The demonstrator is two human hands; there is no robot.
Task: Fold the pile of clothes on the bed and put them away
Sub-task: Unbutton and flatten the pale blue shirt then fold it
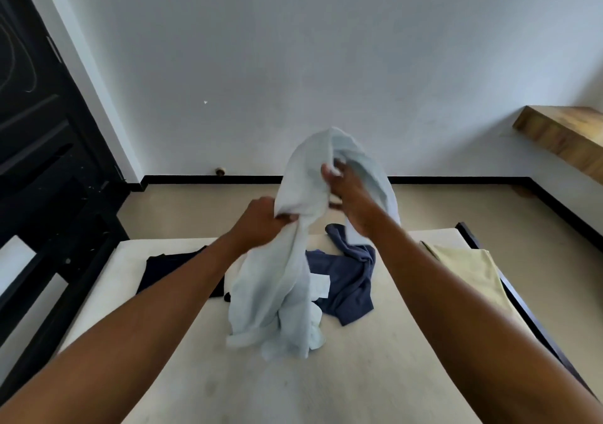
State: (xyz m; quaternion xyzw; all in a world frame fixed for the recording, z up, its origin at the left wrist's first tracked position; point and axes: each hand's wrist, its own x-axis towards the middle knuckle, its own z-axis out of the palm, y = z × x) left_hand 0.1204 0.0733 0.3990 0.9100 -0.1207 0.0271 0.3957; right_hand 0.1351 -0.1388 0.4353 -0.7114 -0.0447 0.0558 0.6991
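Pale blue garment [277,286]: soft matt cloth, crumpled, bunched in the left hand [261,221] and the right hand [350,197]. Blue-grey garment [349,286] below the right hand: thin matt knit, wrinkled. Dark navy garment [169,268] under the left forearm: flat matt cloth. Small white piece [321,285] between them: cloth or paper, cannot tell. Mattress [359,374]: off-white matt fabric, smooth. Yellowish pillow [466,270] right of the right forearm: matt cloth. Bed frame [522,306]: dark, slight sheen. Shelf [561,136] far right: grained wood. Door [39,123] far left: black, glossy, scuffed. Wall [293,48]: matt paint.
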